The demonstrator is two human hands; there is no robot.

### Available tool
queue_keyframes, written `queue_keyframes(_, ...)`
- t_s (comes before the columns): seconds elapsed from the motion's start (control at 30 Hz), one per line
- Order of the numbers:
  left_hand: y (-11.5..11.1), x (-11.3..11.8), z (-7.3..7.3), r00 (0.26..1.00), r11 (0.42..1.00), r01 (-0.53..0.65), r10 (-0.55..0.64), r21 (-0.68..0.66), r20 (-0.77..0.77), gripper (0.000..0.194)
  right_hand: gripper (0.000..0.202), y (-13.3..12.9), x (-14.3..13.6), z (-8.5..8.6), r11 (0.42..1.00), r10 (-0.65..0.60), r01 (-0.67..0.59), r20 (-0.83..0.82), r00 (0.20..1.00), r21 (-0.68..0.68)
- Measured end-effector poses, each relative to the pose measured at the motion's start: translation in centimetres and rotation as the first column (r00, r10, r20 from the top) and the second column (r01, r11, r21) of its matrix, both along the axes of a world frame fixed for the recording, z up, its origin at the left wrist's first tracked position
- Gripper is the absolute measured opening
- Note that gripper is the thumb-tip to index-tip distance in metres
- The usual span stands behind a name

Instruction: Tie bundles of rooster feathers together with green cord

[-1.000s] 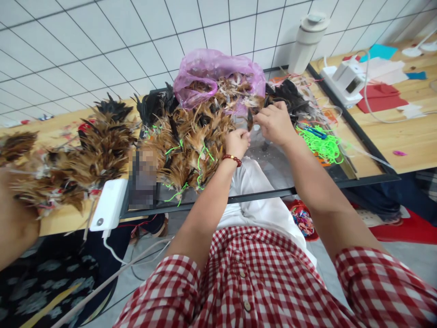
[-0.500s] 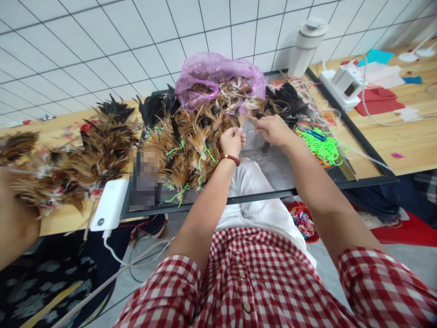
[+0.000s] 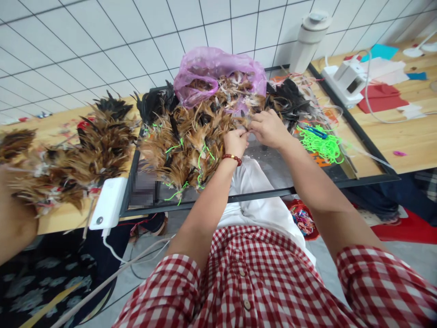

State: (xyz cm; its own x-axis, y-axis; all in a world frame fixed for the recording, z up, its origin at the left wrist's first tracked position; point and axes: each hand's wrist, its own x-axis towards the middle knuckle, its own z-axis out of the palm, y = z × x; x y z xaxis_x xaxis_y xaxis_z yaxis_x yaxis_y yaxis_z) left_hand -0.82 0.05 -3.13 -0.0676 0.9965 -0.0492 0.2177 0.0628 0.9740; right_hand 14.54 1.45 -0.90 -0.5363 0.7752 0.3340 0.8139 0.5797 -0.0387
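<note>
My left hand (image 3: pixel 235 143), with a beaded bracelet (image 3: pixel 232 158) at the wrist, is closed in a pinch. Its fingertips meet those of my right hand (image 3: pixel 269 129), also pinched. Whatever is between the fingers is too small or hidden to make out. Just left of them spreads a heap of brown feathers (image 3: pixel 191 136), some tied in bunches with bright green cord. Behind my hands, a purple plastic bag (image 3: pixel 201 57) lies open with more feathers in it. Black feathers (image 3: pixel 290 102) lie beyond my right hand.
A tangle of green cord (image 3: pixel 319 145) with a blue tool (image 3: pixel 316 132) lies right of my arm. The black-framed panel (image 3: pixel 211 200) holds these things. A white bottle (image 3: pixel 310 43), power strip (image 3: pixel 341 86), power bank (image 3: pixel 108 202) and more feather bunches (image 3: pixel 105 141) surround it. Another person's arm (image 3: pixel 15 214) is at left.
My right hand has moved left and my left hand slightly right, so the fingertips, apart before, now meet. The view has shifted slightly.
</note>
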Motion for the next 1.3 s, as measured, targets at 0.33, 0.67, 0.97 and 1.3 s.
queue_keyframes(0.33,0.3,-0.2,1.2,0.920,0.979,-0.178,0.202,-0.104,0.336,0.020,0.039,0.7,1.8,-1.0,0.870,-0.472,0.463,-0.018,0.881,-0.172)
queue_keyframes(0.67,0.1,-0.1,1.3,0.906,0.976,-0.179,0.213,-0.125,0.365,0.022,0.041,1.1,0.7,-1.5,0.923,-0.386,0.382,-0.136,0.912,-0.053)
queue_keyframes(0.97,0.1,-0.2,1.5,0.914,0.970,-0.201,0.237,-0.139,0.330,0.016,0.034,2.7,1.5,-3.1,0.959,-0.284,0.280,-0.244,0.927,-0.052)
queue_keyframes(1.3,0.4,-0.3,1.2,0.891,0.964,-0.236,0.264,-0.122,0.370,0.012,0.042,0.5,1.8,0.1,0.968,-0.243,0.251,-0.228,0.943,0.006)
